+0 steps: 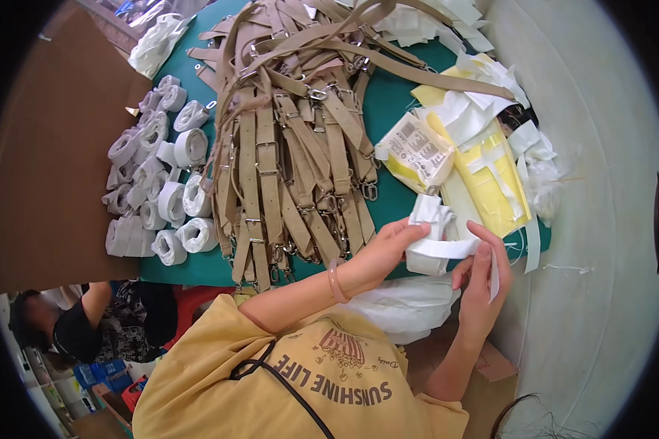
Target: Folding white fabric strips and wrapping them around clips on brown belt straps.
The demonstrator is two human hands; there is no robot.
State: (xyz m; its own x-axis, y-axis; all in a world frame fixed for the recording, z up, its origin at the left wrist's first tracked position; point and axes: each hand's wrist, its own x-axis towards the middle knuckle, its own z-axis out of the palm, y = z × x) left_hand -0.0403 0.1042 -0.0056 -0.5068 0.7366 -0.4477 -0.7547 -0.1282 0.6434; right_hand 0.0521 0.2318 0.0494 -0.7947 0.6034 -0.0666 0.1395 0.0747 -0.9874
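Mustard-yellow cloth of the person's shirt fills the lower middle of the frame, nearest the camera, with a black cord running down it. Right of centre, the left hand, a pale bracelet at its wrist, pinches a white-wrapped bundle between thumb and fingers; a metal fitting pokes out at the bundle's top. Just beside it, the right hand has its fingers bent and pinches a white strip that stretches across from the bundle, its loose end hanging below the fingertips.

On the green table, a thick heap of tan straps with metal buckles and clips spreads from the top centre down to the near edge. White rolls cluster at the left, beside a brown cardboard panel. At the right lie a printed packet, yellow sheets and crumpled white paper. Translucent plastic bunches beneath the forearms. Another person in dark clothes appears at lower left.
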